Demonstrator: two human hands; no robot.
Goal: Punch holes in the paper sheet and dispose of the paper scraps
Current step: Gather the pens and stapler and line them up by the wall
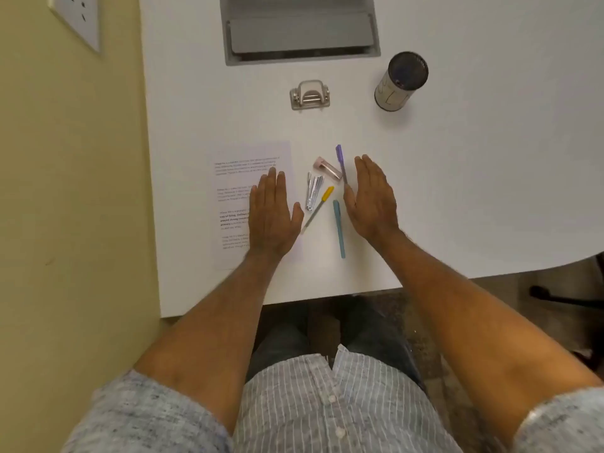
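L hand (273,217) flat, fingers spread, nothing held, covers part of printed paper sheet (242,178); text blurred. R hand (371,199) open, empty. Metal hole punch (310,95) w/ curved handle on white surface (457,158).

An office desk is shown: a white desk (457,191) with a grey cable hatch (299,27) set into it. Below the hatch, a punch (309,95), pens (339,228) and a printed sheet (235,178) are laid out.
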